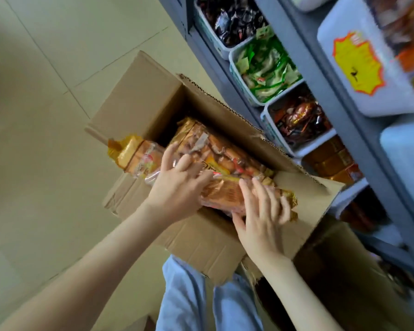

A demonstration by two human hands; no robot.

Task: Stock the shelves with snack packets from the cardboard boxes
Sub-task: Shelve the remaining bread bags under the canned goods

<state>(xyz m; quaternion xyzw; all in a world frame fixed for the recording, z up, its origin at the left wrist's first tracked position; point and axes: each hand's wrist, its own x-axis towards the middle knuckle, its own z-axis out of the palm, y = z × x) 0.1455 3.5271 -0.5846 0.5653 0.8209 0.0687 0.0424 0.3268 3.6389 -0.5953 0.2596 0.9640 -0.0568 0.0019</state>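
Lying across the open top of the brown corrugated cardboard box (201, 240), a long orange-and-gold clear-film snack packet (225, 194) is held at both ends, with its long axis running left to right in the view and roughly parallel to the box wall that faces the shelving. The left hand (177, 185) is set over the packet's left end, fingers spread and bent down onto the wrapper; whether the thumb reaches beneath cannot be told. The right hand (261, 211) is closed round the right end, fingers wrapped over the top and the thumb tucked under the near edge. A second packet (225, 156) of the same kind is seen just beyond, deeper in the box and lying the same way, and a third packet (134, 158) pokes out over the box's left edge. The grey metal shelf unit (344, 103) stands just beside the box on the right, so the right hand is judged the nearer to it. White plastic bins (233, 65) of green, dark and reddish-brown sweets are ranged along one shelf. The packet is judged to need lifting clear and carrying to the right, its right end leading, since its length is already lined up along the shelf front.
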